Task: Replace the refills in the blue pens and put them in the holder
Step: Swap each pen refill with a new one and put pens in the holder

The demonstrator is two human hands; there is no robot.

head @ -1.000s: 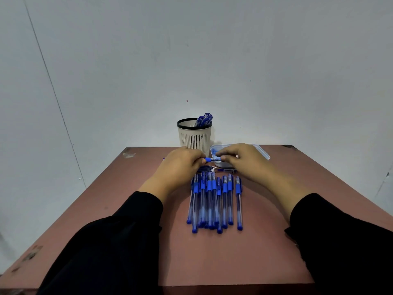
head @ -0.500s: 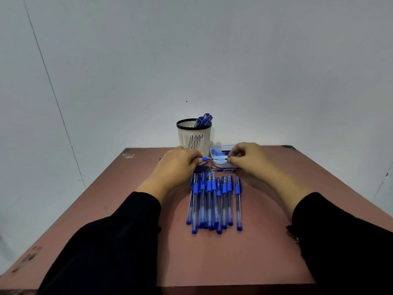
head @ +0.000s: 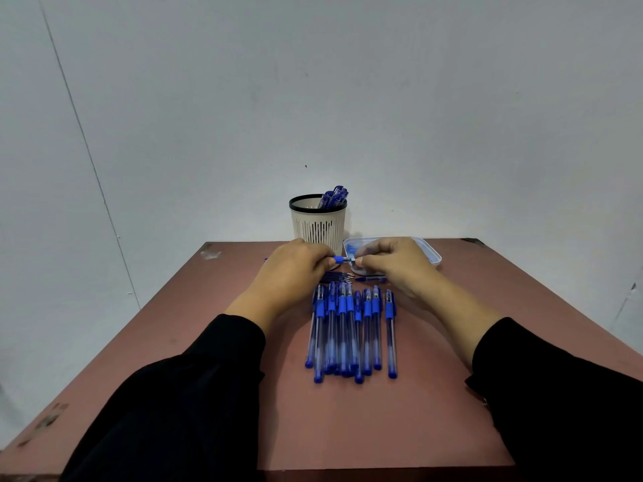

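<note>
We hold one blue pen [head: 339,260] above the table [head: 208,307], between the holder and the row of pens. Our left hand [head: 295,269] has its fingers curled round the barrel, and our right hand [head: 396,266] pinches the tip end. The row of blue pens [head: 351,328] lies just in front of us. The holder [head: 318,224], with some pens inside, stands behind, beside a clear tray [head: 429,253].

No readable text

The pens [head: 351,332], holder [head: 318,224] and tray [head: 431,253] show no legible label, brand, number or sign.
</note>
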